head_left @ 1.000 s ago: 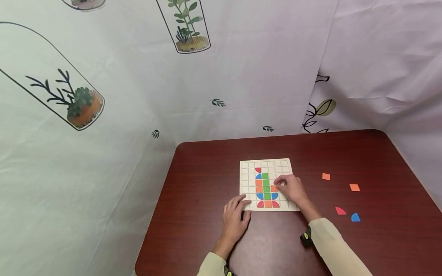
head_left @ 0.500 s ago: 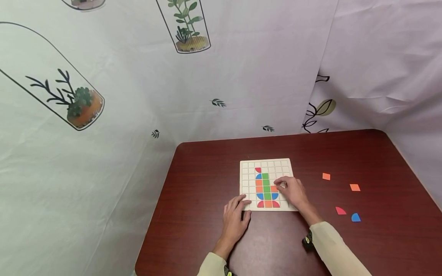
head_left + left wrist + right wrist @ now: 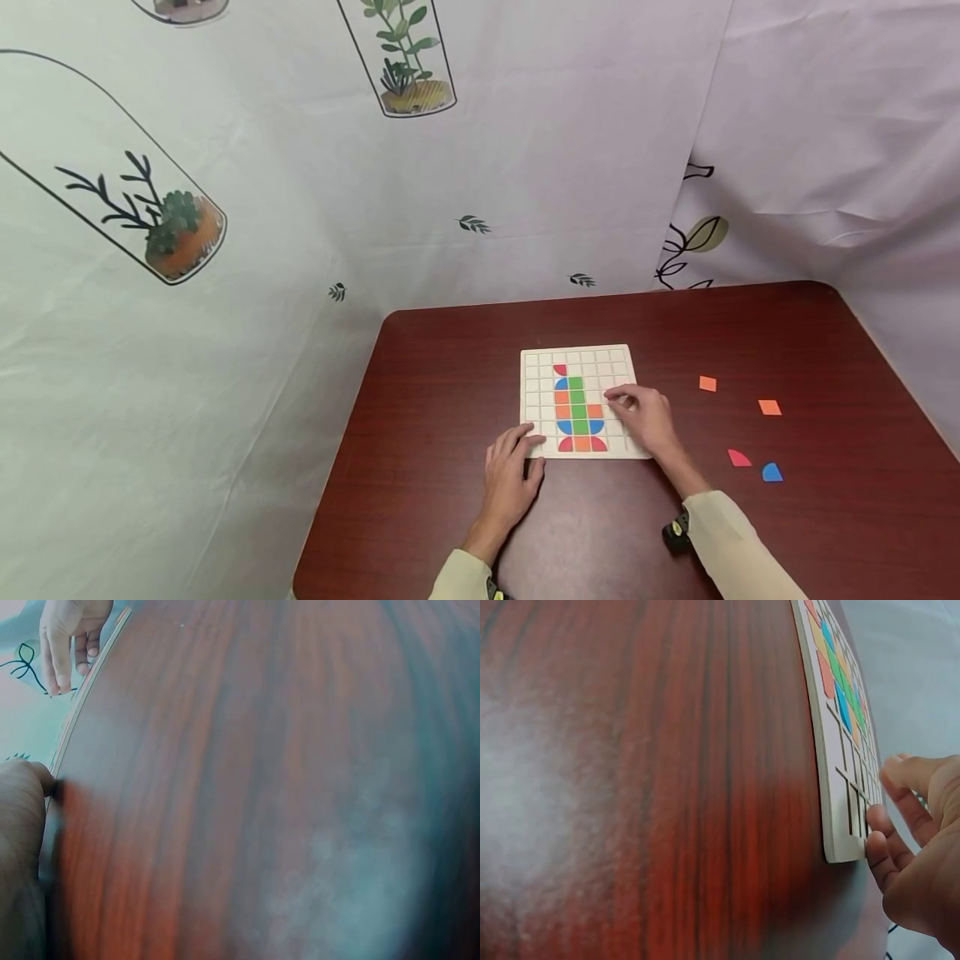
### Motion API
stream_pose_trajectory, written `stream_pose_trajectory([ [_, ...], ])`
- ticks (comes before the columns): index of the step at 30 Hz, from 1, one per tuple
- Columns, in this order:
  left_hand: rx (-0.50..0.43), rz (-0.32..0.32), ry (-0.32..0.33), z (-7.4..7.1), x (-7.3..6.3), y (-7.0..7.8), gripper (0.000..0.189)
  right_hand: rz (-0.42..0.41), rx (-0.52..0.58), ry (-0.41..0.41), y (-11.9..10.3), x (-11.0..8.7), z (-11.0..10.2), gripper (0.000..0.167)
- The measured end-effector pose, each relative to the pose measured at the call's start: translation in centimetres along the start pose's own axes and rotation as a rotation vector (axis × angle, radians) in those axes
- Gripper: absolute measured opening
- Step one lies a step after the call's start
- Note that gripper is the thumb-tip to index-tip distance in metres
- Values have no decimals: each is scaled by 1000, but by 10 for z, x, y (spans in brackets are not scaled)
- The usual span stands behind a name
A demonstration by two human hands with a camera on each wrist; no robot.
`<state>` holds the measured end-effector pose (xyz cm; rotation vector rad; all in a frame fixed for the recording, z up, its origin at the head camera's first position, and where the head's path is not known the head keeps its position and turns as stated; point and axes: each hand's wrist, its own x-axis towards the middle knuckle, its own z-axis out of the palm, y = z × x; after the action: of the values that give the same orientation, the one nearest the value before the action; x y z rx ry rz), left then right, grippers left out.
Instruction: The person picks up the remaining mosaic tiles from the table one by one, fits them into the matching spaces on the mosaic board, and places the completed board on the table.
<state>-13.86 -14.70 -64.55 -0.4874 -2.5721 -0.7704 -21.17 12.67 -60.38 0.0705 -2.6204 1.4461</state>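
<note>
A pale square grid board (image 3: 536,360) lies on the table, partly filled with flat coloured tiles. A column of green square tiles (image 3: 577,397) runs up its middle, flanked by orange, blue and red ones. My left hand (image 3: 512,479) rests with its fingers on the board's lower left corner. Over the board's right side hovers my right hand (image 3: 647,421), thumb and forefinger bent, with no tile visible between them. Just left of those fingertips sits an orange square tile (image 3: 595,411) in its cell. The right wrist view shows the right hand (image 3: 930,840) loosely curled beside the board's edge.
Right of the board lie two loose orange squares (image 3: 707,383), a red quarter-circle tile (image 3: 738,458) and a blue quarter-circle tile (image 3: 772,472). The dark red-brown table (image 3: 442,375) has a patterned fabric backdrop (image 3: 525,167) behind it.
My right hand has drawn back slightly to the right from the orange square tile, which now shows fully in its cell. The left hand has stayed put.
</note>
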Motion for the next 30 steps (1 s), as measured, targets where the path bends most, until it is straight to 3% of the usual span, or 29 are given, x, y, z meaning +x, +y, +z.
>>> stream_pose_trajectory([
  [11, 8, 13, 13, 3, 0, -2, 32, 33, 84, 89, 11, -6, -15, 18],
  [24, -1, 0, 1, 0, 1, 0, 32, 13, 102, 215, 29, -3, -53, 28],
  [30, 0, 19, 15, 0, 0, 0, 33, 110, 47, 298, 39, 3, -71, 30],
])
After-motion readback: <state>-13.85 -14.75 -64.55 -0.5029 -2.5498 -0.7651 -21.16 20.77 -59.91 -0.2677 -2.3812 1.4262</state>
